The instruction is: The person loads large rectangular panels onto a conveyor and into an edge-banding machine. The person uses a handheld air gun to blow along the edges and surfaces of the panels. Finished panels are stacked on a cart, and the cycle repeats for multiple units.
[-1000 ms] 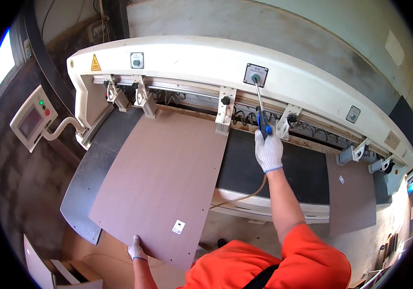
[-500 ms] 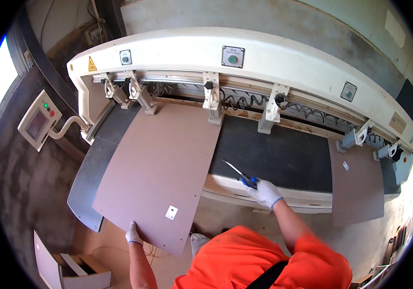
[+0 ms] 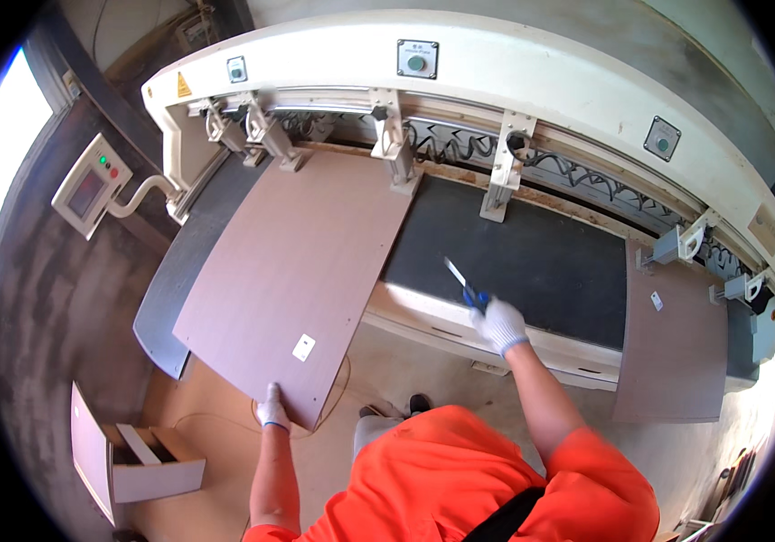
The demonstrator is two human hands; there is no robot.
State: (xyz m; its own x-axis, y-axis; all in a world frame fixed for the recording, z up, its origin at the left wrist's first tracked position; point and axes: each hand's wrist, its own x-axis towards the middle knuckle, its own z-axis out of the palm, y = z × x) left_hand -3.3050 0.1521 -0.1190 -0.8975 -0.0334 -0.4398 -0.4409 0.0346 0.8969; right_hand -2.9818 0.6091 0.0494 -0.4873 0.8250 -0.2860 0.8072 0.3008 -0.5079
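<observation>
A large pinkish-brown panel (image 3: 292, 257) lies at a slant on the left part of the machine's dark bed, its near end jutting past the front edge. It has small holes along one side and a white label (image 3: 303, 347). My gloved left hand (image 3: 272, 408) grips the near edge, thumb on top and fingers hidden beneath. Over the front of the bed, my gloved right hand (image 3: 501, 325) is closed round a slim tool (image 3: 472, 294) with a blue-and-black handle and a long pale tip, whose exact kind I cannot make out. The tip points up and left, apart from the panel.
Several clamps, one a white clamp (image 3: 499, 172), hang from the white machine beam (image 3: 333, 45). Another brown panel (image 3: 672, 343) overhangs the bed at right. A control box (image 3: 91, 185) stands out at left. An open-topped box (image 3: 161, 479) sits on the floor.
My left hand and the panel's near end have shifted slightly farther in. The tool's tip has turned more upright in my right hand. The whole view has also tilted.
</observation>
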